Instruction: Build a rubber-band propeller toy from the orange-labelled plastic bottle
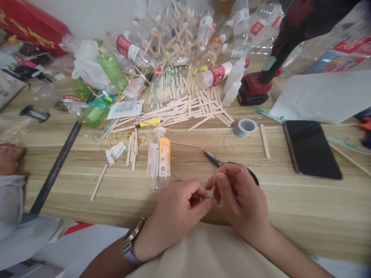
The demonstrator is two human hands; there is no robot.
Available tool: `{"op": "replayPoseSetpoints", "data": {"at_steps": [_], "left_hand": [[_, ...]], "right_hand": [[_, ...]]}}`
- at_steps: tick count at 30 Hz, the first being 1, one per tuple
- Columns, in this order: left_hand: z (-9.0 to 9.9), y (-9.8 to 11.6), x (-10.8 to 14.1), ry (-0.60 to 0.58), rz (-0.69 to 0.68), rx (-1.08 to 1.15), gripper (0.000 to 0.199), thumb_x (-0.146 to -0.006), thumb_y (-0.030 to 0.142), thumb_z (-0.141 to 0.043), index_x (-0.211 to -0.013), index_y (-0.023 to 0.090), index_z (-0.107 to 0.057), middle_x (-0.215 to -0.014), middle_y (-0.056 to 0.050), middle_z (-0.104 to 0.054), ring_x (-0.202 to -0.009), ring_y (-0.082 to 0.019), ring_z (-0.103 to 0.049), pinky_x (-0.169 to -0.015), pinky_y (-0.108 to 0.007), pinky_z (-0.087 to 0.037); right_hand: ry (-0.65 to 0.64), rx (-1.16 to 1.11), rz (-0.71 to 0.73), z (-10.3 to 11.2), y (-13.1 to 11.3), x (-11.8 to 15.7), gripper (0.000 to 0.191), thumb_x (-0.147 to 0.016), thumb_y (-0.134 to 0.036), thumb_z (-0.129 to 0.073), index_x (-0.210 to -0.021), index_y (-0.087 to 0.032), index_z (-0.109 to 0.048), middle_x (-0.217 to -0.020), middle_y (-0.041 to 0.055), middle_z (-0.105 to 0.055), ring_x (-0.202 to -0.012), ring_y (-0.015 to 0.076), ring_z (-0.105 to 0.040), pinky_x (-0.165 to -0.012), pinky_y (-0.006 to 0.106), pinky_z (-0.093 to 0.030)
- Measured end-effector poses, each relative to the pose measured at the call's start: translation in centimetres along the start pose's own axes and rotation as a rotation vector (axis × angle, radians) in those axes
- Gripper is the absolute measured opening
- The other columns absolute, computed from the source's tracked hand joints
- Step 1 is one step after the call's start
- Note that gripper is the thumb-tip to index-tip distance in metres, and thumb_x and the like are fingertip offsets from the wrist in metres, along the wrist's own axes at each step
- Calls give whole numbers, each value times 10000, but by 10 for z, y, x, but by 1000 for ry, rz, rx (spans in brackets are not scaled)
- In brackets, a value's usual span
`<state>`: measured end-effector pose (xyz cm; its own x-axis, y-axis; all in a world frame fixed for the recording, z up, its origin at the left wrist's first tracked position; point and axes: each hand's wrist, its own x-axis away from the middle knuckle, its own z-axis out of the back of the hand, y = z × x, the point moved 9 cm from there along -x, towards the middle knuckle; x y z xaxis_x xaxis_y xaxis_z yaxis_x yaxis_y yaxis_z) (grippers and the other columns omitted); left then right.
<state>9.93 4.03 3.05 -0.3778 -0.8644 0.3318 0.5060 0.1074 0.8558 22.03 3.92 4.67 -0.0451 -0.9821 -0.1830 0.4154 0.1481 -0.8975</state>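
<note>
Near the table's front edge my left hand (182,212), with a watch (133,235) on its wrist, is closed in a pinch. My right hand (240,197) is closed too, thumb against index finger, on a thin pale strand (214,183) that runs down toward the left fingertips. What the left fingers hold is too small to make out. Black scissors (212,157) lie partly hidden behind my right hand. A clear bottle with an orange label (164,156) stands just beyond my left hand. Farther back is a spool of grey wire (245,127).
A phone (313,148) and a single wooden stick (264,141) lie to the right. Piled sticks (179,110), plastic bottles (111,69) and a red-black power tool (255,88) fill the back. Another person's hand (10,159) rests at the far left.
</note>
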Motion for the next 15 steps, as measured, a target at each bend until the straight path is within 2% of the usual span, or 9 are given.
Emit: {"op": "replayPoseSetpoints", "data": {"at_steps": [4,7,15], "left_hand": [[-6,-4,0,-88,67,130,149,-796,296,-667,-719,176,-622,-583,68,-520,-532,-77,-413,-499,-209,-302],[-6,-7,1,-122,92,173,146,-818,298,-622,-759,167,-642,-600,56,-512,-539,-81,-404,-496,-210,-294],[-15,-16,3,-247,175,347,214,-887,319,-514,-756,170,-596,-526,75,-443,-468,-67,-351,-464,-211,-259]], "right_hand": [[-25,30,32,0,-3,1,57,-967,-226,-425,-912,-237,-434,-639,-42,-691,-490,82,-639,-467,158,-486],[-19,89,92,3,-8,3,61,-963,-205,-413,-916,-238,-433,-671,-37,-702,-541,82,-667,-529,165,-503],[-14,110,200,5,-14,7,69,-972,-197,-397,-952,-248,-438,-756,-13,-708,-641,105,-693,-598,199,-526]]}}
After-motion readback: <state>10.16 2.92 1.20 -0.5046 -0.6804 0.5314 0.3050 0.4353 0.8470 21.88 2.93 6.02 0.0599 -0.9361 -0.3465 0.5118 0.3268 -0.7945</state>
